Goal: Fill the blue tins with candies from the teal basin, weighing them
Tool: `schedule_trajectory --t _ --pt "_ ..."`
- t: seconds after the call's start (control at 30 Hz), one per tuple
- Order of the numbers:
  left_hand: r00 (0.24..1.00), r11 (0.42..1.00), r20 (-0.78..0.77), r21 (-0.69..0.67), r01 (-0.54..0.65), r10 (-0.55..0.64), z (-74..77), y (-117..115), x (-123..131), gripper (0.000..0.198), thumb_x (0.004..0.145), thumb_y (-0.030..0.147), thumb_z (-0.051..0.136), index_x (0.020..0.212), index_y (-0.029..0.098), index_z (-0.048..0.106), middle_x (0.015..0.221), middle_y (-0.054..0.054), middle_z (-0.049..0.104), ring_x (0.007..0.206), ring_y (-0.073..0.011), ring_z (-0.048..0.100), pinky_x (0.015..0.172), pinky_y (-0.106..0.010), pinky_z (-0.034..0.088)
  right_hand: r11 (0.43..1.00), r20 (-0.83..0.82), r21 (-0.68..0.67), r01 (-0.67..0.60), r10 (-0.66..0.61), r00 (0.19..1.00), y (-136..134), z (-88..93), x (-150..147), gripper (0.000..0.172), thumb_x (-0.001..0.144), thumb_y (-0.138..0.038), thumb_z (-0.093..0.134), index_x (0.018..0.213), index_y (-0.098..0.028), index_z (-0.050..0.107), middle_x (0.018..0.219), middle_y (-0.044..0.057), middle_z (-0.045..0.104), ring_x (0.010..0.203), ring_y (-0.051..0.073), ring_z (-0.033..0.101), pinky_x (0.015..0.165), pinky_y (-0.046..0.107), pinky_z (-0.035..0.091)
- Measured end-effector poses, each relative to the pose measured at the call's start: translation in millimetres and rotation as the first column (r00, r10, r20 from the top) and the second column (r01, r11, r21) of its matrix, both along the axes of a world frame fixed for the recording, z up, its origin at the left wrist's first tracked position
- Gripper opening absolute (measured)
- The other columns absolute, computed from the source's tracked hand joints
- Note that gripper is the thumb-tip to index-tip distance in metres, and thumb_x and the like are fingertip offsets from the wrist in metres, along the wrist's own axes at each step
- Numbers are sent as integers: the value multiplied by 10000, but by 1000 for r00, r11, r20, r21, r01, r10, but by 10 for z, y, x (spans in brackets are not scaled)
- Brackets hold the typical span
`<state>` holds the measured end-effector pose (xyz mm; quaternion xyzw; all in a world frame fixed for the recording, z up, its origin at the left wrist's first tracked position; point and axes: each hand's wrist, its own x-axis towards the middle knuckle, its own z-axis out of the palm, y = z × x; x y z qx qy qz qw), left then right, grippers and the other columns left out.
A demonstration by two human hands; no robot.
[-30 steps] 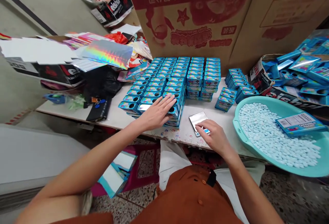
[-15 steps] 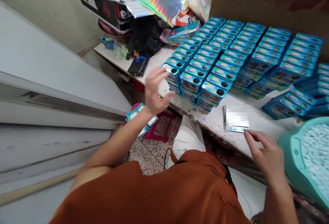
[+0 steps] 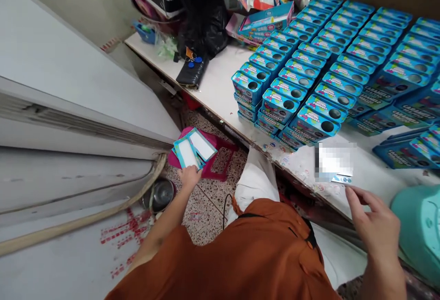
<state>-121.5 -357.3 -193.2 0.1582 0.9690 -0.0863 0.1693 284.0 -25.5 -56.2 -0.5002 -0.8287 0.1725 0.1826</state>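
My left hand (image 3: 190, 177) reaches down at the near edge of several flat blue-and-white cartons (image 3: 187, 152), its fingers closed on that edge. These cartons lie overlapping on a pink plastic stool (image 3: 225, 162) below the table. My right hand (image 3: 376, 221) rests over the table's front edge, thumb and forefinger brought together in a pinch. Just beyond its fingertips is a small card with a blue print (image 3: 342, 179), beside a pixelated flat item. Whether the pinch holds anything is hidden.
Rows of stacked blue boxes (image 3: 318, 115) with round holes fill much of the table (image 3: 220, 77). A turquoise tub (image 3: 417, 226) stands at right. Farther left are a black wallet with keys (image 3: 192, 73) and a black bag (image 3: 211, 25). A metal bowl (image 3: 162, 194) sits on the floor.
My left hand has gone from beside the blue boxes down to the cartons on the stool. My right hand stays near the card. The view has shifted.
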Motion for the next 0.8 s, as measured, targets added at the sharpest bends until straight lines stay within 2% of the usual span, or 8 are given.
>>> schedule_trajectory --t 0.17,0.27,0.33,0.4,0.53,0.67,0.73,0.8 --pt "989 992 -146 114 54 -37 252 -62 -55 368 910 367 293 1004 147 573 1061 -161 630 1063 -305 553 971 -484 344 1000 -59 1 -20 20 998 -54 -127 -21 368 898 -474 486 913 -173 696 900 93 691 801 212 607 783 345 468" --pt "886 877 -456 456 152 84 545 52 -143 263 857 406 402 972 234 564 1054 -113 636 1071 -360 571 903 -597 415 999 -89 -38 9 -13 996 -96 -289 62 362 903 -460 478 1019 -172 665 981 109 668 907 240 597 837 404 482" --pt "766 687 -638 593 421 82 837 264 -183 298 739 346 573 1037 341 570 1275 -48 570 1201 -388 516 945 -664 400 998 -121 -57 31 -38 992 -114 -383 127 352 911 -445 473 1066 -180 644 1024 120 654 964 254 585 868 436 482" --pt "678 445 -734 612 653 15 1221 566 -143 601 664 264 619 1220 465 509 1456 20 441 1307 -385 435 1009 -668 373 997 -151 -55 59 -66 986 -132 -446 182 331 917 -433 473 1075 -192 635 1047 123 644 1003 263 577 900 461 475" --pt "469 49 -864 469 882 -181 2072 1269 252 895 629 165 620 1355 596 324 1500 141 370 1332 -324 444 1034 -637 408 994 -204 -32 107 -111 973 -188 -504 211 313 929 -412 460 1109 -206 613 1085 129 626 1051 274 565 947 486 455" --pt "169 -363 -877 353 863 -450 2588 1935 966 447 682 160 625 1056 405 626 1513 114 362 1347 -280 441 1028 -526 497 970 -209 21 244 -234 949 -199 -590 77 571 862 -487 558 1323 -163 461 1268 184 544 1195 329 489 1008 522 410" --pt "13 -499 -805 380 779 -593 2657 2198 1387 226 733 140 595 905 284 615 1553 48 309 1370 -271 411 1031 -474 508 956 -201 27 291 -280 939 -163 -642 -38 773 802 -520 620 1407 -127 345 1369 223 469 1266 364 432 1036 540 380" --pt "-103 -587 -741 430 686 -664 2621 2382 1785 155 805 134 537 901 244 591 1515 -32 391 1348 -241 441 1025 -428 515 953 -215 22 304 -292 932 -115 -673 -152 795 804 -492 611 1438 -137 288 1418 226 430 1301 376 404 1045 550 365"
